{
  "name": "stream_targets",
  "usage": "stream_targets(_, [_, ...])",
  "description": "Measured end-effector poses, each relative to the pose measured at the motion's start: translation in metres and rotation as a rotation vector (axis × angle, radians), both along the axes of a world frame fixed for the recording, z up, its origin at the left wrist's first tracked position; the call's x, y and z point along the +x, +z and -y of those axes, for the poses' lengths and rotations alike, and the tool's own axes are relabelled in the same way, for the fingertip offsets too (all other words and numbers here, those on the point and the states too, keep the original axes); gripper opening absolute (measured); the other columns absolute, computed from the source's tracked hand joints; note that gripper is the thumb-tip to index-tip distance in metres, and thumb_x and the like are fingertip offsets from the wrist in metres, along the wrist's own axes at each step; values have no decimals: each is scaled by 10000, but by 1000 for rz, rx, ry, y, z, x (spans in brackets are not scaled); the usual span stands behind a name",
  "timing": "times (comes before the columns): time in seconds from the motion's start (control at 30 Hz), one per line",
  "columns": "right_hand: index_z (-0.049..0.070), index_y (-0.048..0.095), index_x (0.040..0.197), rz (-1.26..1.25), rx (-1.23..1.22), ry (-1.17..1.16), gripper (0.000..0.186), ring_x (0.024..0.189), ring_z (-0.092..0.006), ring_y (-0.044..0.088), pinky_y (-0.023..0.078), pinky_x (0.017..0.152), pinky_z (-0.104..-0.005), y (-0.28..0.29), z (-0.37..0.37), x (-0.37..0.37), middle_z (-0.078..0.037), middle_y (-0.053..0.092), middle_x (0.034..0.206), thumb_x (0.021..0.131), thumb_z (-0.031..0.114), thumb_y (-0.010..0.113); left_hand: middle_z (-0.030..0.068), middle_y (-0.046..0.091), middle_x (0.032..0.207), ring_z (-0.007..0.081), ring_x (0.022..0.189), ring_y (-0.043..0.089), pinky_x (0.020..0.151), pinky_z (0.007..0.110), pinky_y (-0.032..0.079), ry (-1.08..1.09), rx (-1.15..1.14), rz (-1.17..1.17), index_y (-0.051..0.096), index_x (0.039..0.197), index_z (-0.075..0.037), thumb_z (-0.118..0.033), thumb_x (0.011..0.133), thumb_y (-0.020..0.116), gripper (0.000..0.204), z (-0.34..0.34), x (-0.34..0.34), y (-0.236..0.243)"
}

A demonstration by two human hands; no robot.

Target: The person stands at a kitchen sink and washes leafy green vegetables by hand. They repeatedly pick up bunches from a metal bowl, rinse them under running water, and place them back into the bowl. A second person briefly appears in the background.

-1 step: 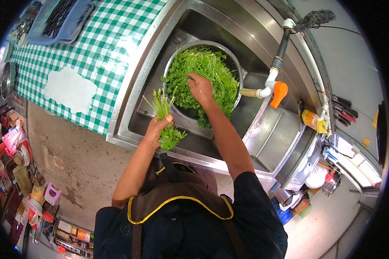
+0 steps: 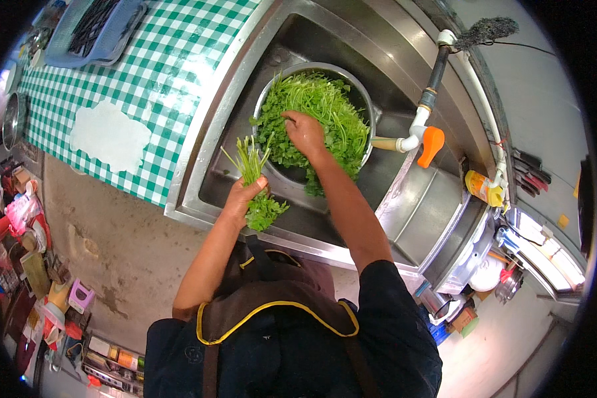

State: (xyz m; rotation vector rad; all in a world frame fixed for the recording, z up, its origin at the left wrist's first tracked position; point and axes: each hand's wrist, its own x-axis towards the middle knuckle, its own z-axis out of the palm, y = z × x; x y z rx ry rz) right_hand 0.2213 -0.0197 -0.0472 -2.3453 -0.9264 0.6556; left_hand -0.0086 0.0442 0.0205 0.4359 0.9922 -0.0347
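Observation:
In the sink stands a round metal basin heaped with leafy green herbs on long pale stems, much like coriander or Chinese celery. My left hand, just outside the basin's near left side, is closed round a small bunch of the same greens. Its cut stems point up and away, and its leaves hang toward me. Over the left part of the heap, my right hand has its fingers curled together. Whatever lies between those fingertips is too small to make out.
An orange-handled tap on white pipe reaches toward the basin from the right. Left of the sink is a table with a green checked cloth, bearing a blue basket of dark sticks. A yellow bottle stands at the right.

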Motion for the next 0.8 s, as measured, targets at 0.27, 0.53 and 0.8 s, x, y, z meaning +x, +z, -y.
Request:
stream_targets(0.27, [122,705,1082,-105,-112,-191,268,767,-259,670,519,702,-375,-52,47,34,-128,703,884,830,164,625,23,612,784,138,685,591,598,303,496,49,-26,65,606,946,-94,-218,852,753,215,-2,-14,-18])
stream_targets(0.53, [112,688,1021,89,-43,-46,237,727,-286,652,516,666,-382,-29,29,13,-109,683,852,788,135,654,24,619,788,139,673,592,583,303,500,42,-31,-8,610,949,-87,-210,845,762,222,-3,-12,-12])
stream_targets(0.8, [160,669,1091,195,-136,256,333,853,-342,641,521,722,-446,-21,16,-2,-116,637,966,772,80,616,25,629,821,145,716,608,641,305,511,31,-47,42,611,990,-105,-218,836,764,245,-4,-18,-20])
